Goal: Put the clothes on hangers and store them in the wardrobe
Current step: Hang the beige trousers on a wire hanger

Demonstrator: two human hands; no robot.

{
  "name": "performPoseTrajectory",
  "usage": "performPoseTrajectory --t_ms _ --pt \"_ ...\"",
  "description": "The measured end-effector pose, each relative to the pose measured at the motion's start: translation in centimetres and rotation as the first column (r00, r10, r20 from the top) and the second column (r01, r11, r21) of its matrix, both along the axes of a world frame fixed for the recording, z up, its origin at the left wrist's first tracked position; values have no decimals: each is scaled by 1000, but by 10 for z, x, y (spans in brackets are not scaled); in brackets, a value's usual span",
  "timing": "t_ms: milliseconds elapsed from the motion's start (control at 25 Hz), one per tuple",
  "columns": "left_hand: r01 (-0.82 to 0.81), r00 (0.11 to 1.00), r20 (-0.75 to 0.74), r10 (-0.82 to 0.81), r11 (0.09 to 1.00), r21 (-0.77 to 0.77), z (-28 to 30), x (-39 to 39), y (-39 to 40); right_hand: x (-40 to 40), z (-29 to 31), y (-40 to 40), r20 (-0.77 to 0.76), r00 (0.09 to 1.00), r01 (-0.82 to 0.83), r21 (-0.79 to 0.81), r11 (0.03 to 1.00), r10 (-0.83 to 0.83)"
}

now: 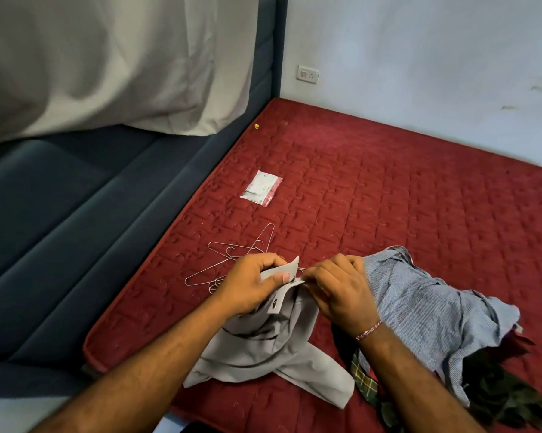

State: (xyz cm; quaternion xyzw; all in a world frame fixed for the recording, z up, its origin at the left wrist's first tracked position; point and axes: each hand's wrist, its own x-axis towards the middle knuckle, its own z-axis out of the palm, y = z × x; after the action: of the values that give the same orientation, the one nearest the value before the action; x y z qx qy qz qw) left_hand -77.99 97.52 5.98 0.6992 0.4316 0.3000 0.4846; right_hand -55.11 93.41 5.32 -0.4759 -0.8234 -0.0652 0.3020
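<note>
Both forearms come in from the bottom edge; a thread bracelet [368,330] sits on the right wrist. Left hand [251,284] pinches the collar of the grey shirt [263,348], thumb on top, fingers curled under. Right hand [338,289] has fingertips closed on the same collar edge, apparently working the top button or placket; can't tell which.

Status: early. Grey shirt isn't on a hanger yet; its body lies crumpled on the red mattress [404,198]. Wire hangers [232,260] lie in a loose pile just beyond the left hand, all bare. Blue checked shirt [419,301] is heaped to the right, untouched, over a green plaid garment [365,381] and dark clothes [507,389].

Nothing hung, and no wardrobe in view. Remaining: hang every piece and store it.

Also present: small plastic packet [261,189] further up the mattress, white curtain [107,57] upper left.
</note>
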Motion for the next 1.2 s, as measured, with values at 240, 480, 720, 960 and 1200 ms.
performPoseTrajectory --t_ms 240,480,720,960,1200 --pt "-81 993 -86 85 996 45 12 18 -14 7 3 2 -46 997 -61 128 990 68" --pt "-41 999 -21 40 998 -42 18 23 -22 17 10 7 -20 994 -104 192 976 110" --pt "204 890 -457 -11 904 375 43 35 -33 26 9 -3 35 999 5 248 969 -14" --pt "341 760 -647 54 814 469 59 49 -40 31 8 -8 33 995 86 259 962 -98" --pt "443 731 -681 38 733 516 48 41 -42 35 4 0 -43 999 -3 20 1000 4"
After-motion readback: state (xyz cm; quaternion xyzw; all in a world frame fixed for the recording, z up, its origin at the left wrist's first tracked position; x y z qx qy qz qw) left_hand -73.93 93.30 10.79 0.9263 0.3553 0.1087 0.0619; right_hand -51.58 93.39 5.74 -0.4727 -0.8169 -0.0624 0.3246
